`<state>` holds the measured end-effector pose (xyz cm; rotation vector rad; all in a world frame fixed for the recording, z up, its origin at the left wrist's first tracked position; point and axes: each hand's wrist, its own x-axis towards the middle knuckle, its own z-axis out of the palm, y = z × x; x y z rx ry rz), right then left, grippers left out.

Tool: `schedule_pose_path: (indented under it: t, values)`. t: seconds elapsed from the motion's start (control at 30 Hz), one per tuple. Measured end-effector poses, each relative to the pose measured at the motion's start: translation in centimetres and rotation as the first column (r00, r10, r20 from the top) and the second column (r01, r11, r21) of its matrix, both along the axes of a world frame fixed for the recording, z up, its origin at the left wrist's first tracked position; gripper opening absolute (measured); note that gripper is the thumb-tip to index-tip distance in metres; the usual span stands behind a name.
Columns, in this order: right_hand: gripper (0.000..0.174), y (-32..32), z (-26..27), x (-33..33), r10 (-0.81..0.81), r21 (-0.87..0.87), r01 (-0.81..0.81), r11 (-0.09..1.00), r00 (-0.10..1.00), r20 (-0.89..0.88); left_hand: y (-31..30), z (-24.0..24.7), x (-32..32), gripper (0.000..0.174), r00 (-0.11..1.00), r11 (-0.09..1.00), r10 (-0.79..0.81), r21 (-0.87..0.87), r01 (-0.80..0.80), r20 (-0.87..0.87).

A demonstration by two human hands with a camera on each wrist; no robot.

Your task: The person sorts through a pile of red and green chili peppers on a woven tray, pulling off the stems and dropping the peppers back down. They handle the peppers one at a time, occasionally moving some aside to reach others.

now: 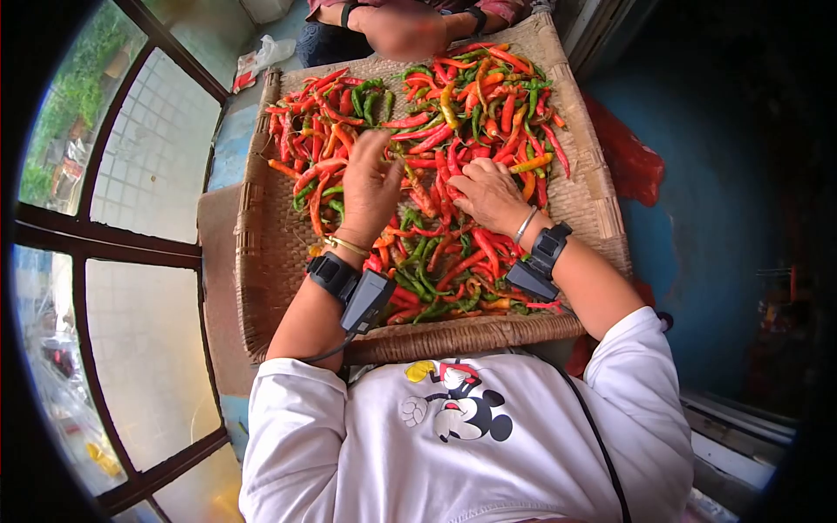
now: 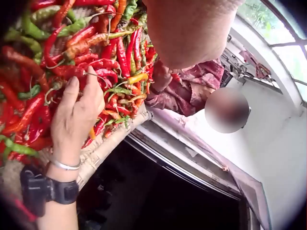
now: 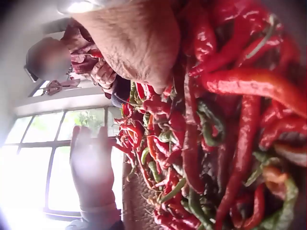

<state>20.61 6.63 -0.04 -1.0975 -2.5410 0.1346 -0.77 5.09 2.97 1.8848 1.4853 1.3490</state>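
Red, orange and green chili peppers [image 1: 436, 131] lie heaped in a wide woven tray [image 1: 260, 227] in the head view. My left hand [image 1: 370, 187] is held up over the left part of the heap, fingers loosely bent and nothing seen in them; the right wrist view shows this left hand [image 3: 93, 167] raised apart from the peppers. My right hand [image 1: 494, 196] reaches down into the middle of the heap, its fingertips bent at a red chili pepper [image 1: 453, 159]. From the left wrist view, the right hand [image 2: 74, 117] pinches among red peppers, its fingertips partly hidden.
Another person's hands [image 1: 408, 33] are at the tray's far edge. Framed windows [image 1: 144, 148] line the left side, with a plastic bag [image 1: 275, 52] near the far left corner. A red bag [image 1: 623, 152] lies beside the tray on the right.
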Motion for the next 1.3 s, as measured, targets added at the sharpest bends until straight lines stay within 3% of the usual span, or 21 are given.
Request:
schedule_pose_path:
  t: [0.07, 0.17, 0.23, 0.33, 0.4, 0.43, 0.5, 0.53, 0.6, 0.77, 0.8, 0.9, 1.0, 1.07, 1.13, 1.2, 1.27, 1.3]
  values:
    - [0.018, 0.1, -0.1, 0.2, 0.002, -0.060, -0.002, 0.998, 1.000, -0.010, -0.8, -0.6, 0.8, 0.026, 1.000, 0.996, 0.000, -0.092, 0.002, 0.016]
    - [0.016, 0.0, -0.1, 0.1, 0.010, -0.144, -0.013, 0.989, 1.000, -0.018, -1.4, -1.6, 1.2, 0.022, 0.993, 0.966, -0.108, -0.239, 0.096, -0.039]
    - [0.015, -0.3, 0.1, -0.1, 0.020, -0.169, -0.022, 0.985, 1.000, -0.016, -1.9, -1.9, 1.6, 0.020, 0.953, 0.907, -0.268, -0.372, 0.199, -0.143]
    - [0.013, -0.7, 0.2, -0.4, 0.007, -0.146, -0.023, 0.989, 0.994, -0.109, -2.0, -3.1, 2.0, 0.019, 0.931, 0.908, -0.344, -0.293, 0.298, -0.121]
    - [0.014, -0.9, 0.0, -0.7, -0.084, -0.345, -0.009, 0.938, 0.963, -0.255, -2.0, -3.1, 2.3, 0.018, 0.927, 0.916, -0.355, -0.242, 0.320, -0.120]
    - [0.014, -1.0, 0.0, -0.7, -0.060, -0.325, -0.040, 0.945, 0.954, -0.293, -2.1, -3.1, 2.4, 0.018, 0.930, 0.859, -0.366, -0.394, 0.329, -0.023]
    - [0.012, -1.2, 0.2, -1.1, -0.119, -0.415, -0.038, 0.909, 0.931, -0.346, -2.2, -2.2, 2.5, 0.020, 0.925, 0.706, -0.346, -0.606, 0.367, 0.157]
    - [0.011, -1.2, 0.2, -1.3, -0.182, -0.501, -0.043, 0.865, 0.902, -0.391, -2.2, -2.2, 2.6, 0.020, 0.926, 0.708, -0.345, -0.605, 0.365, 0.155]
    - [0.013, -1.3, 0.1, -1.5, -0.254, -0.589, -0.095, 0.802, 0.839, -0.481, -2.2, -2.4, 2.8, 0.021, 0.870, 0.577, -0.111, -0.681, 0.450, 0.481]
    - [0.010, -1.5, 0.5, -1.8, -0.374, -0.676, -0.243, 0.696, 0.681, -0.630, -2.4, -1.4, 3.3, 0.022, 0.746, 0.563, 0.080, -0.648, 0.513, 0.661]
    - [0.010, -1.4, 0.6, -1.8, -0.374, -0.676, -0.244, 0.695, 0.681, -0.629, -2.5, -1.3, 3.4, 0.022, 0.692, 0.564, 0.141, -0.631, 0.532, 0.708]
    - [0.010, -1.4, 0.8, -1.7, -0.295, -0.619, -0.213, 0.756, 0.733, -0.613, -2.4, -1.8, 3.4, 0.020, 0.675, 0.516, 0.154, -0.641, 0.568, 0.722]
    - [0.010, -1.3, 1.0, -1.7, -0.272, -0.556, -0.203, 0.806, 0.706, -0.653, -2.3, -1.4, 3.3, 0.018, 0.650, 0.519, 0.156, -0.621, 0.587, 0.744]
    - [0.010, -1.3, 1.9, -1.2, -0.496, -0.739, -0.130, 0.661, 0.664, -0.560, -1.9, -0.9, 3.0, 0.015, 0.614, 0.553, 0.171, -0.591, 0.587, 0.770]
    - [0.011, -0.6, 1.1, -0.6, -0.519, -0.746, -0.063, 0.663, 0.680, -0.519, -1.2, -0.8, 2.1, 0.015, 0.651, 0.720, 0.139, -0.528, 0.451, 0.746]
    - [0.012, -0.1, 0.0, 0.0, -0.437, -0.691, 0.009, 0.723, 0.781, -0.446, -0.3, -0.7, 0.6, 0.019, 0.498, 0.797, 0.213, -0.444, 0.409, 0.841]
    - [0.012, -0.2, -0.5, 0.1, -0.383, -0.643, 0.020, 0.766, 0.817, -0.431, 0.1, 0.0, -0.2, 0.024, 0.252, 0.856, 0.380, -0.442, 0.268, 0.890]
    - [0.012, -0.3, -0.4, -0.1, -0.270, -0.495, 0.064, 0.866, 0.894, -0.358, 0.0, 0.1, -0.6, 0.026, 0.181, 0.858, 0.430, -0.462, 0.223, 0.885]
